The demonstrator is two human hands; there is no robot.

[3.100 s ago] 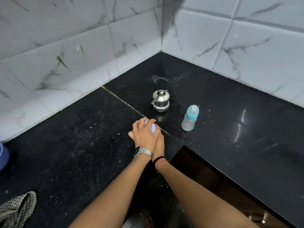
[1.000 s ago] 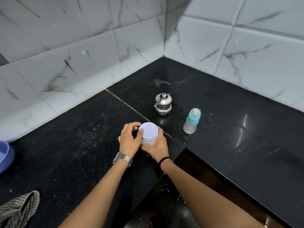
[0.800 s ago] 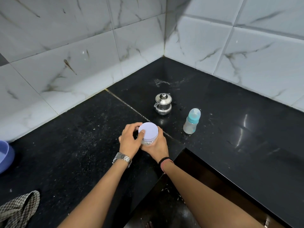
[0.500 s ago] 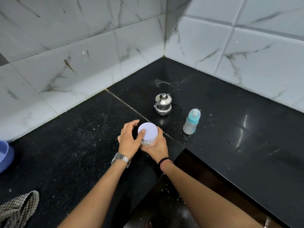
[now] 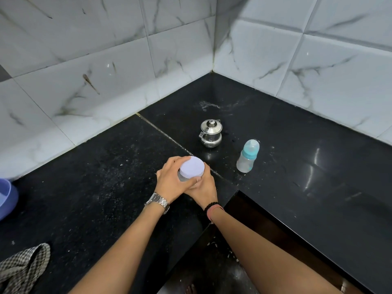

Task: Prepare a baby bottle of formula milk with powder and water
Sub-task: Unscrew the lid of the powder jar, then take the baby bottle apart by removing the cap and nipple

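Observation:
A small clear jar with a round pale lilac lid (image 5: 192, 167) stands on the black counter (image 5: 89, 187) in front of me. My left hand (image 5: 174, 179), with a metal watch on its wrist, curls round the lid from the left. My right hand (image 5: 204, 187) grips the jar's body from the near right side, largely hiding it. A baby bottle (image 5: 248, 155) with a teal collar and clear cap stands upright to the right. A small lidded steel pot (image 5: 210, 133) sits behind the jar.
White marble-look tiled walls meet in a corner behind the counter. A lilac plastic bowl (image 5: 7, 198) sits at the far left edge. A checked cloth (image 5: 23, 270) lies at the bottom left. The counter's inner edge drops away at the bottom centre.
My left hand has shifted from the lid's left edge to wrap further round it, fingers now curled over the rim. The jar, bottle and pot stay in place.

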